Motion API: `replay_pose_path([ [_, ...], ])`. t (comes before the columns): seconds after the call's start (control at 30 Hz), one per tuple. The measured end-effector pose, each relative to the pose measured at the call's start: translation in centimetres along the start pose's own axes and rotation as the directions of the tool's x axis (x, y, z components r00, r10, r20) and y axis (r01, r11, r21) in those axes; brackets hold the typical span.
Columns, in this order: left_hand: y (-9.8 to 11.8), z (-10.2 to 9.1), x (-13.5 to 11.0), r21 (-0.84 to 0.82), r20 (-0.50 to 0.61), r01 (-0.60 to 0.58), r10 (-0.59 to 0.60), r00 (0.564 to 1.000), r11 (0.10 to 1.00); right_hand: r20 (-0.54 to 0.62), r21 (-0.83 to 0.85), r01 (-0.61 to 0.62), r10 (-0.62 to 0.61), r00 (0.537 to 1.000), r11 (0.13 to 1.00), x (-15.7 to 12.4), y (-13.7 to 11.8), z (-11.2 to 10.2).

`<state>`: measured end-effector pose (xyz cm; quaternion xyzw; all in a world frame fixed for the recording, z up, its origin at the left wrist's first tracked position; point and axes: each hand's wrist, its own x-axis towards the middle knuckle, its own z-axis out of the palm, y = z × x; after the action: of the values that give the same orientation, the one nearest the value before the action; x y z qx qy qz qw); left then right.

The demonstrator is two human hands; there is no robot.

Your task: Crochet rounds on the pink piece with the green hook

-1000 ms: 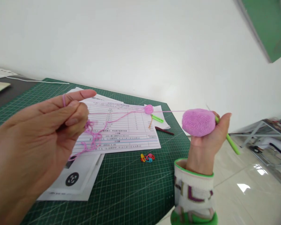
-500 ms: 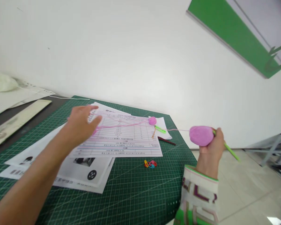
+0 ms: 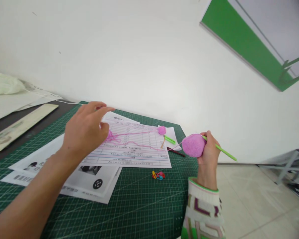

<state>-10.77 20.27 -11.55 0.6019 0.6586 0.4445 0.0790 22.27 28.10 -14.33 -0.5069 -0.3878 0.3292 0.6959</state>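
Note:
My right hand [image 3: 209, 149] is closed on a green crochet hook [image 3: 225, 152] and a pink, egg-shaped crochet piece [image 3: 193, 145], held up past the right edge of the mat. A strand of pink yarn [image 3: 144, 146] runs from the piece across the printed sheets to a loose tangle [image 3: 112, 135]. Another strand goes from the tangle to a small pink yarn ball [image 3: 161, 130]. My left hand [image 3: 86, 127] hovers just left of the tangle, thumb and fingers apart. It partly covers the sheets; nothing shows in its grasp.
Printed sheets [image 3: 139, 159] lie on a green cutting mat [image 3: 137, 202]. Colourful stitch markers [image 3: 158, 175] sit near the front. By the yarn ball are a bright green plastic tool [image 3: 169, 139] and a dark strip [image 3: 176, 152]. A long pale ruler-like strip [image 3: 25, 124] lies left; a white wall stands behind.
My right hand has brought the hook and crochet piece leftward, and the yarn strand now sags over the sheets. My left hand has shifted slightly, showing more of the tangle.

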Motion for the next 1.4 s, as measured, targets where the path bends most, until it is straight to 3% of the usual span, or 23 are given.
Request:
replay_pose_path([
  [0.07,1.3,0.4,-0.7,-0.104,0.040,-0.009,0.014,0.999,0.995,0.075,0.026,-0.021,0.019,0.997,0.999,-0.9,-0.1,0.8],
  [0.13,2.2,1.1,-1.5,-0.292,0.225,0.010,0.059,0.973,0.956,0.169,0.052,-0.047,0.038,0.985,0.998,-2.2,-0.3,1.7],
  [0.2,2.8,2.1,-2.3,-0.465,0.441,0.101,0.131,0.888,0.880,0.273,0.077,-0.079,0.055,0.961,0.994,-3.6,-0.6,2.7],
  [0.27,3.1,3.2,-3.0,-0.582,0.552,0.228,0.174,0.816,0.781,0.378,0.096,-0.118,0.074,0.923,0.988,-5.1,-0.9,3.6],
  [0.4,3.4,4.5,-4.1,-0.758,0.519,0.400,0.104,0.849,0.515,0.554,0.083,-0.209,0.129,0.822,0.974,-7.7,-1.5,5.1],
  [0.5,3.4,4.5,-4.5,-0.802,0.545,0.494,0.072,0.835,0.335,0.621,0.056,-0.244,0.158,0.768,0.968,-8.8,-1.5,5.9],
  [0.57,3.4,4.3,-4.5,-0.805,0.565,0.534,0.061,0.823,0.259,0.605,0.063,-0.240,0.154,0.781,0.969,-9.0,-1.2,6.1],
  [0.7,3.3,4.3,-4.2,-0.818,0.559,0.550,0.008,0.829,0.169,0.440,0.121,-0.172,0.102,0.892,0.978,-8.5,-0.5,6.0],
  [0.8,3.4,4.4,-4.0,-0.823,0.557,0.557,-0.036,0.830,0.111,0.317,0.137,-0.093,0.045,0.947,0.986,-8.2,-0.3,5.7],
  [0.93,3.7,4.5,-4.1,-0.830,0.553,0.557,-0.091,0.828,0.030,0.254,0.137,-0.032,-0.004,0.967,0.990,-8.5,-0.3,5.8],
  [1.13,4.0,3.4,-3.5,-0.841,0.542,0.531,-0.147,0.828,-0.107,0.327,0.140,-0.089,0.038,0.944,0.986,-9.2,0.0,6.0],
  [1.2,4.1,2.8,-2.9,-0.859,0.511,0.496,-0.166,0.843,-0.127,0.357,0.135,-0.101,0.047,0.933,0.986,-9.4,0.0,6.1],
  [1.27,4.2,2.6,-2.7,-0.890,0.455,0.448,-0.190,0.870,-0.081,0.380,0.126,-0.096,0.041,0.924,0.987,-9.7,0.0,6.3],
  [1.33,4.0,2.8,-3.0,-0.923,0.367,0.382,-0.188,0.911,0.050,0.391,0.115,-0.078,0.027,0.920,0.990,-9.9,0.1,6.5],
  [1.4,3.8,3.5,-3.6,-0.921,0.280,0.305,-0.133,0.951,0.243,0.388,0.107,-0.057,0.011,0.921,0.993,-9.8,0.1,6.5],
])
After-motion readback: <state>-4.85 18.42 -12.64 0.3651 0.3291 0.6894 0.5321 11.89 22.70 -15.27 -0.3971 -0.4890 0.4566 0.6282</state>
